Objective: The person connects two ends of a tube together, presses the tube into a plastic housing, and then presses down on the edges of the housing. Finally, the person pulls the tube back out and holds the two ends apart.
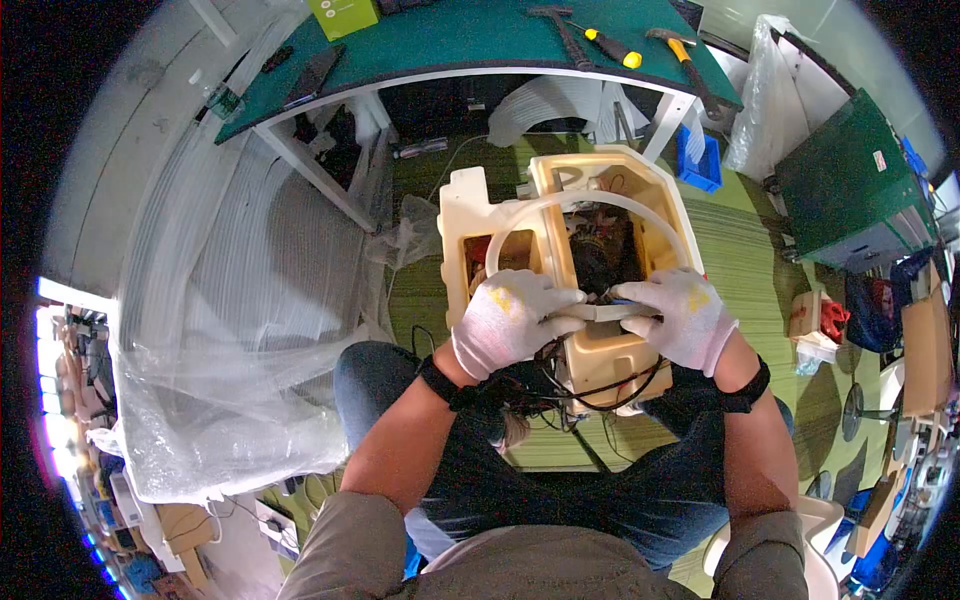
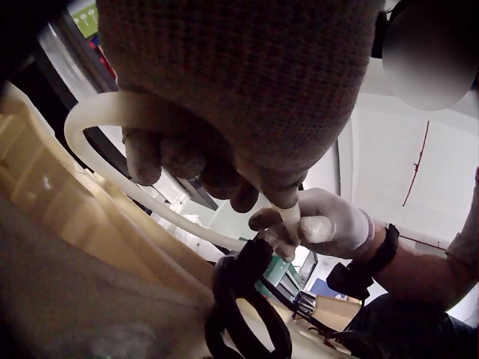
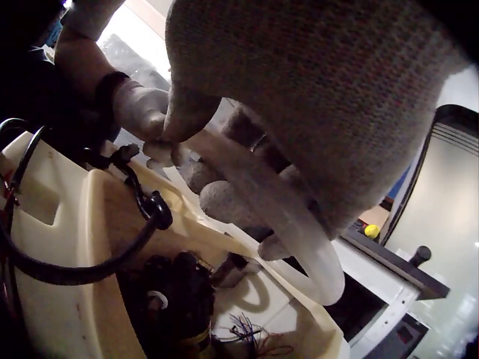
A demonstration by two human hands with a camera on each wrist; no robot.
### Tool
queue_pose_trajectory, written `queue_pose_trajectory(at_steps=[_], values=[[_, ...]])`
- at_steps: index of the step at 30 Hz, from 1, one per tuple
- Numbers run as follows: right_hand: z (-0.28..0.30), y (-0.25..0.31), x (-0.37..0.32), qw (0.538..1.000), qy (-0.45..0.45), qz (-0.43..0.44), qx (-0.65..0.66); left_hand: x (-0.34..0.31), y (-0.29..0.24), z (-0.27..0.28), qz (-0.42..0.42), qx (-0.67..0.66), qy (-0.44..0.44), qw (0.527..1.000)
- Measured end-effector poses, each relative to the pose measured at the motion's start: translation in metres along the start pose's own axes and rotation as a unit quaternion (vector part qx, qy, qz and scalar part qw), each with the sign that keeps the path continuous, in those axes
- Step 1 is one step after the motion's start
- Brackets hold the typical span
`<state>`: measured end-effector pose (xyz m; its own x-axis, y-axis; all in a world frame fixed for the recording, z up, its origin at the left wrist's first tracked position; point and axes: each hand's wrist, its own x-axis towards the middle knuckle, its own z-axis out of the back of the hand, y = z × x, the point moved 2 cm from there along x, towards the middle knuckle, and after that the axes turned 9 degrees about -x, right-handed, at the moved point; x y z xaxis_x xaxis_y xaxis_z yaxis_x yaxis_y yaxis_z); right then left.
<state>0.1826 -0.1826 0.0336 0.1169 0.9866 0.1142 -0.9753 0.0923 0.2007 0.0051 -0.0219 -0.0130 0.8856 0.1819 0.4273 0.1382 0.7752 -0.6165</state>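
Note:
A translucent white hose [image 1: 600, 197] arches in a wide loop over a cream plastic housing [image 1: 465, 210]. My gloved left hand [image 1: 512, 318] pinches the hose at the near side, thumb and fingers around it. Opposite it, my gloved right hand [image 1: 685, 318] grips the hose too, and a short pale stretch shows between the two hands. In the right wrist view the hose [image 3: 310, 262] runs under the right palm and bends beyond the fingers. The left wrist view shows the hose [image 2: 93, 149] curving round past the left fingers. Both palms hide part of it.
Inside the housing lie dark parts and thin wires [image 3: 251, 333]. Black cable [image 3: 82, 273] loops at its near side. A green-topped table [image 1: 440, 50] behind carries hammers [image 1: 683, 60] and a yellow-black screwdriver [image 1: 613, 47]. Bubble-wrapped goods [image 1: 240, 300] stand left, a green cabinet [image 1: 840, 180] right.

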Motion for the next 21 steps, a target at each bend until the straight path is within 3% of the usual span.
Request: queue_pose_trajectory(at_steps=[7,21], values=[[-0.002,-0.003,0.000,1.000,-0.003,0.010,0.004,0.001,0.000,0.000,-0.001,0.000,0.008,1.000],[0.016,0.011,0.004,0.993,-0.095,0.041,0.049,0.004,0.000,0.003,-0.031,-0.066,-0.075,0.994]])
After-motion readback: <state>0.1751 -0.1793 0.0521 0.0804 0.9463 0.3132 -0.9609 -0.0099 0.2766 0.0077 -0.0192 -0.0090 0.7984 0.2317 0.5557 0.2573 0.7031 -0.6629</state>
